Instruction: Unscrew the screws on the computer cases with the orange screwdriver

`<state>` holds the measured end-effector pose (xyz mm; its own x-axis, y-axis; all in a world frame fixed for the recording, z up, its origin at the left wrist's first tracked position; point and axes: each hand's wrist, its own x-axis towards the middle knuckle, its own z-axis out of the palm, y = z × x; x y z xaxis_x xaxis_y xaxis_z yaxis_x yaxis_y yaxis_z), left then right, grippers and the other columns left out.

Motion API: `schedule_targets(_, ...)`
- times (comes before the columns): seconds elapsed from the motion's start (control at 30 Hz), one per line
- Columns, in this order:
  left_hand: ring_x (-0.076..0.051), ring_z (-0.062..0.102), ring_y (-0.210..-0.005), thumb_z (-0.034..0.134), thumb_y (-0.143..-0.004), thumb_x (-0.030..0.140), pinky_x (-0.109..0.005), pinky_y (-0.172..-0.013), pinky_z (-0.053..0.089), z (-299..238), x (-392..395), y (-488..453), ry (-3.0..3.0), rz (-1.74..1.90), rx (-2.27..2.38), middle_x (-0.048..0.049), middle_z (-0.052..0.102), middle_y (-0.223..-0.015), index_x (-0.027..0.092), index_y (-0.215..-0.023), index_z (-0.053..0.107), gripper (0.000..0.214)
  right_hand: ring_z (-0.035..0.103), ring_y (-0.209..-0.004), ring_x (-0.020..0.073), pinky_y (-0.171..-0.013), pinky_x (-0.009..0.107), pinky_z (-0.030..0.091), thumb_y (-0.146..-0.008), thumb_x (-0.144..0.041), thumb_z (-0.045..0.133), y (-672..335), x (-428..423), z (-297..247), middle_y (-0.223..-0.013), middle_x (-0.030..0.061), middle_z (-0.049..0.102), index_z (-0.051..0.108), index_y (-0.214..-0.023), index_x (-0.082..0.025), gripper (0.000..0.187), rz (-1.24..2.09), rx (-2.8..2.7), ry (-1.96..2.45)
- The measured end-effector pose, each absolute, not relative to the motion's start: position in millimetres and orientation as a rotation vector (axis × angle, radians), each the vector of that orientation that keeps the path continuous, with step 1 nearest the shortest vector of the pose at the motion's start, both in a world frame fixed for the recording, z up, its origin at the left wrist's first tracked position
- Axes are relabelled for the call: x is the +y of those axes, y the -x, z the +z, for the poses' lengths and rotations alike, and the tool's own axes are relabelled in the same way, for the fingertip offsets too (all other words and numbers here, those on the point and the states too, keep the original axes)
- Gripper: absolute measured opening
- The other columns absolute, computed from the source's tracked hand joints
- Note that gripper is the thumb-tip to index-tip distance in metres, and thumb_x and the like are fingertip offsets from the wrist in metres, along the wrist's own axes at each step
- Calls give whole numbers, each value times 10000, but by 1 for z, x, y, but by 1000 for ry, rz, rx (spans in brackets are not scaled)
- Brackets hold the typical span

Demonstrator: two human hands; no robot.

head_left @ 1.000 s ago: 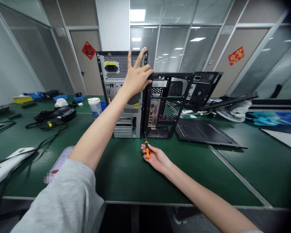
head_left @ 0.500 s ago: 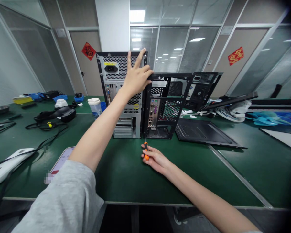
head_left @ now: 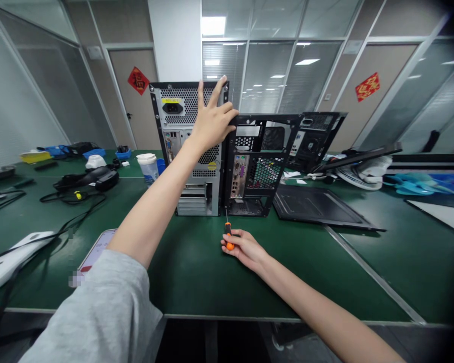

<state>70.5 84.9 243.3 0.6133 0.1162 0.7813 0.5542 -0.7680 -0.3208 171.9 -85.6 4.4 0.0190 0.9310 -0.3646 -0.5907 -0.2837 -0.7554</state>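
A silver computer tower point(head_left: 185, 151) stands upright on the green table point(head_left: 196, 272), its rear panel facing me. My left hand point(head_left: 212, 118) rests on its upper right edge, fingers spread, thumb hooked round the side. Right beside it stands a black open computer case point(head_left: 263, 166). My right hand point(head_left: 244, 248) lies on the table in front of the towers, fingers closed round a small orange-handled screwdriver point(head_left: 229, 236) whose tip points toward the cases.
A black side panel point(head_left: 318, 206) lies flat to the right. A third case point(head_left: 318, 138) and a fan point(head_left: 363, 174) stand behind. To the left are a phone point(head_left: 96, 252), a white device point(head_left: 7, 259), cables, a white cup point(head_left: 148, 166) and blue bins.
My right hand has curled tighter round the screwdriver and shifted slightly toward me. The left hand stays on the silver tower.
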Motion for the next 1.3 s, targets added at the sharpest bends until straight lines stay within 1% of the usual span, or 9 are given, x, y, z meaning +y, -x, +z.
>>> schedule_targets(0.1, -279, 44, -1453, 578, -685, 269, -657, -1137, -94, 243, 85, -70, 2279, -1056, -518, 45, 655, -1138, 495, -1217, 534, 580, 655, -614, 157, -562, 300, 570, -575, -3, 782, -172, -85, 2, -655, 17, 627, 443, -763, -183, 428, 1576, -443, 1020)
schedule_targets(0.27, -272, 25, -1455, 558, -714, 273, -674, -1132, -77, 243, 84, -70, 2311, -1059, -528, 24, 650, -1150, 464, -1200, 561, 522, 677, -657, 175, -587, 322, 582, -603, 5, 760, -172, -86, 4, -673, 21, 636, 437, -770, -183, 410, 1568, -451, 1027)
schedule_targets(0.37, -268, 15, -1456, 566, -718, 276, -674, -1136, -67, 243, 84, -70, 2316, -1054, -540, 20, 651, -1150, 460, -1201, 561, 518, 680, -660, 175, -589, 320, 581, -633, 8, 733, -172, -87, 6, -671, 27, 639, 446, -779, -173, 370, 1561, -465, 1042)
schedule_targets(0.5, -262, 21, -1456, 532, -752, 287, -665, -1131, -111, 243, 83, -70, 2307, -1049, -545, 15, 653, -1143, 451, -1199, 565, 478, 675, -645, 166, -558, 300, 574, -671, 8, 698, -171, -88, 8, -655, 24, 635, 460, -782, -162, 313, 1559, -485, 1062)
schedule_targets(0.7, -267, 18, -1456, 552, -736, 279, -662, -1135, -115, 243, 84, -71, 2300, -1047, -541, 20, 657, -1136, 452, -1211, 557, 505, 678, -648, 174, -543, 296, 566, -667, 6, 702, -170, -88, 8, -675, 37, 650, 473, -769, -152, 297, 1566, -491, 1038)
schedule_targets(0.87, -269, 10, -1456, 544, -747, 281, -672, -1132, -107, 244, 82, -71, 2328, -1054, -550, 8, 646, -1156, 436, -1181, 586, 462, 686, -665, 181, -545, 300, 562, -672, -7, 700, -171, -88, 6, -715, 49, 668, 499, -767, -138, 258, 1586, -502, 1027)
schedule_targets(1.13, -283, 61, -1451, 531, -768, 274, -675, -1129, -95, 244, 80, -71, 2319, -1066, -546, 1, 660, -1119, 433, -1145, 607, 416, 686, -672, 179, -551, 302, 553, -682, -25, 698, -172, -86, 2, -781, 66, 690, 519, -769, -138, 228, 1607, -512, 1011)
schedule_targets(1.3, -280, 36, -1454, 536, -761, 274, -661, -1130, -117, 244, 79, -71, 2325, -1051, -552, -2, 663, -1105, 434, -1157, 594, 431, 691, -671, 185, -549, 309, 551, -721, -4, 649, -171, -87, 3, -801, 77, 696, 527, -786, -128, 186, 1610, -485, 1004)
